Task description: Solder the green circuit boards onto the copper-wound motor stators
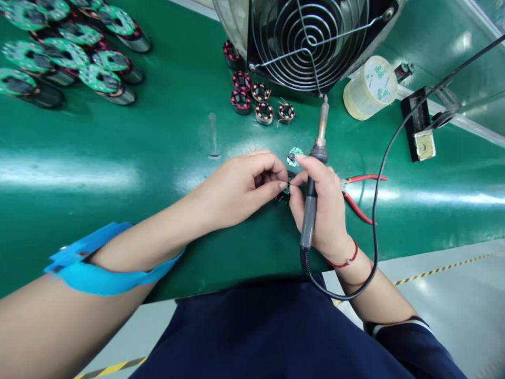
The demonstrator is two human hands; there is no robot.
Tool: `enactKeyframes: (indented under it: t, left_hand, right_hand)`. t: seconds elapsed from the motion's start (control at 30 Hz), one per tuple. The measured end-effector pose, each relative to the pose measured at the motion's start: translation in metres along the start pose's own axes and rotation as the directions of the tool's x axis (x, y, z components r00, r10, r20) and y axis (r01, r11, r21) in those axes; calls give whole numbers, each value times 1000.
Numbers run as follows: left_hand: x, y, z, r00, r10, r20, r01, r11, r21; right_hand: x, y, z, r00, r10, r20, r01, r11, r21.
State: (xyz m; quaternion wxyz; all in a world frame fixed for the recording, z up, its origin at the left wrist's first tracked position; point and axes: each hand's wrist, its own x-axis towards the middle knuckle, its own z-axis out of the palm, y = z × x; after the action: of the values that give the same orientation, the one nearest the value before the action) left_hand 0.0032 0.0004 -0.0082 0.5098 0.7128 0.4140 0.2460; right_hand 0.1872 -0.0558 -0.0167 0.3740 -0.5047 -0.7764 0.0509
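My right hand (325,205) holds a soldering iron (310,210) between thumb and fingers, its tip pointing away toward the fan. That hand's fingertips also meet a small motor stator with a green circuit board (287,190) on the bench. From the other side, my left hand (252,181) pinches at the same stator, thumb and index finger together. Both hands hide most of it, and thin wire ends stick out below. Just beyond my fingers lies a loose round circuit board (294,157). Red-handled pliers (361,179) lie partly behind my right hand.
A fan with a wire guard (310,47) stands at the back, several copper-wound stators (264,112) before it. Assembled motors with green boards (102,79) fill the far left. A tape roll (369,89) and soldering iron stand (418,123) are at right; the iron's cable (376,205) loops over my forearm.
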Motion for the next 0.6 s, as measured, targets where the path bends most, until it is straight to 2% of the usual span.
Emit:
enactKeyframes:
  t: [0.1, 0.23, 0.3, 0.4, 0.5, 0.6]
  left_hand:
    - [0, -1, 1, 1000, -19, -22, 19, 999, -39]
    - [0, -1, 0, 998, -50, -28, 48, 998, -48]
    - [0, 0, -1, 997, -70, -12, 70, 997, -40]
    - [0, 1, -5, 995, -95, 10, 95, 995, -34]
    - [1, 1, -9, 993, -110, 46, 111, 994, -21]
    - [2, -1, -11, 992, -104, 71, 105, 994, -11]
  right_hand:
    - [-3, 2, 2, 1000, -28, -9, 28, 998, -54]
    - [-4, 1, -4, 998, -47, 37, 50, 996, -75]
    - [-4, 0, -10, 998, -36, 43, 38, 999, -35]
    - [-6, -3, -20, 999, 30, 26, -33, 991, 129]
    - [-11, -8, -28, 996, 86, -35, -74, 965, 252]
    - [-16, -11, -31, 983, 98, -152, -62, 972, 227]
